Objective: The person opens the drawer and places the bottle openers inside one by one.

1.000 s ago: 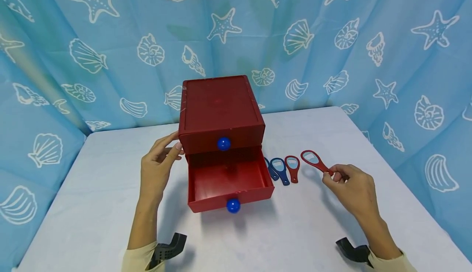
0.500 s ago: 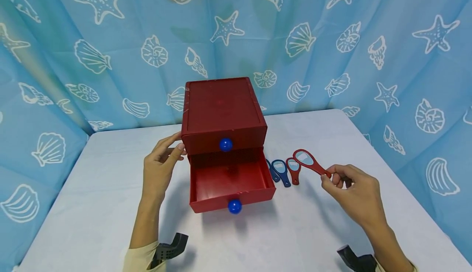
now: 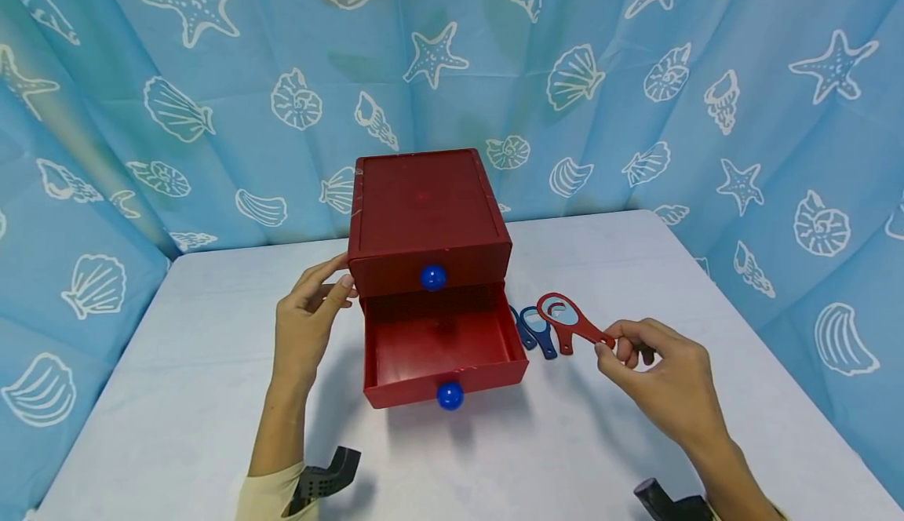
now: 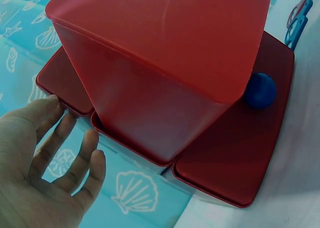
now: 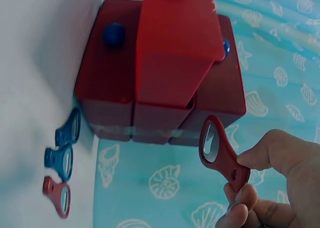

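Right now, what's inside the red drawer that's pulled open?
The pulled-out red drawer shows a smooth red floor, with a dark patch toward the back that I can't make out. The upper drawer covers its rear, so anything farther in can't be seen.

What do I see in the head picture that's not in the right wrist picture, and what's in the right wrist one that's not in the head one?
Only head: the left hand and the inside of the open drawer.
Only right wrist: the shut bottom drawer with its blue knob.
Both: the right hand pinching a red magnifying glass, plus two blue ones and another red one.
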`<move>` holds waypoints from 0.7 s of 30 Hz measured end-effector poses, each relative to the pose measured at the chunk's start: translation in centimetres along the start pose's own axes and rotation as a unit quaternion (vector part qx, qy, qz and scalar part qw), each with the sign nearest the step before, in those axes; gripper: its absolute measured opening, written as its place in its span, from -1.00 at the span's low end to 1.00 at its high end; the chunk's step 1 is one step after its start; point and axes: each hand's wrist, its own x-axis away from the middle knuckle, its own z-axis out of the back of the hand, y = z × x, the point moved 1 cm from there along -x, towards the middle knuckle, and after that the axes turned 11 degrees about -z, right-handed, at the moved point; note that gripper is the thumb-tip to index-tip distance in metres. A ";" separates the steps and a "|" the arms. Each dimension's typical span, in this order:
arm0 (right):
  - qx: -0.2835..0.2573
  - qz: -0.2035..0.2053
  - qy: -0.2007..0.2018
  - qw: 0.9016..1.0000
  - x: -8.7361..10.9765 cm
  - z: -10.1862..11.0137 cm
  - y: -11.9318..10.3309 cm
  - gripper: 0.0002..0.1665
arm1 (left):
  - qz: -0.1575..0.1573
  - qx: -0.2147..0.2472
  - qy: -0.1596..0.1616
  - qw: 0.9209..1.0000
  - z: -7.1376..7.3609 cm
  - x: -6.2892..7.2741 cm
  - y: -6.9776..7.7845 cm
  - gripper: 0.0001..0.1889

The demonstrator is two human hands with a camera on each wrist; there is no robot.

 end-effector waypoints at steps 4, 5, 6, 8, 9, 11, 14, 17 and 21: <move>-0.012 0.011 -0.013 1.000 0.1 -0.4 -0.9 -0.78 | 0.002 0.001 0.001 1.000 0.1 0.0 0.0 -0.63; -0.015 0.014 -0.016 1.000 0.1 -0.5 -1.1 -0.78 | 0.002 0.001 0.001 1.000 0.1 0.0 0.0 -0.63; -0.018 0.017 -0.020 1.000 0.1 -0.6 -1.3 -0.79 | 0.002 0.002 0.001 1.000 0.2 0.1 0.0 -0.63; -0.021 0.022 -0.026 0.999 0.2 -0.9 -1.8 -0.78 | 0.003 -0.001 0.001 1.000 0.2 0.1 0.0 -0.63; -0.022 0.024 -0.028 0.999 0.2 -1.0 -2.0 -0.77 | 0.003 -0.002 0.001 1.000 0.2 0.1 0.1 -0.63; -0.026 0.029 -0.031 0.999 0.2 -1.2 -2.4 -0.75 | 0.005 -0.006 0.001 1.000 0.2 0.1 0.1 -0.63; -0.035 0.037 -0.037 0.998 0.2 -1.6 -2.8 -0.72 | 0.006 -0.007 0.000 1.000 0.1 0.1 0.1 -0.63; -0.045 0.047 -0.044 0.997 0.2 -1.9 -3.2 -0.70 | 0.006 -0.005 -0.001 1.000 0.0 0.1 0.0 -0.62; -0.056 0.063 -0.049 0.995 0.2 -2.4 -3.6 -0.71 | 0.005 -0.003 -0.001 1.000 -0.1 0.0 0.1 -0.62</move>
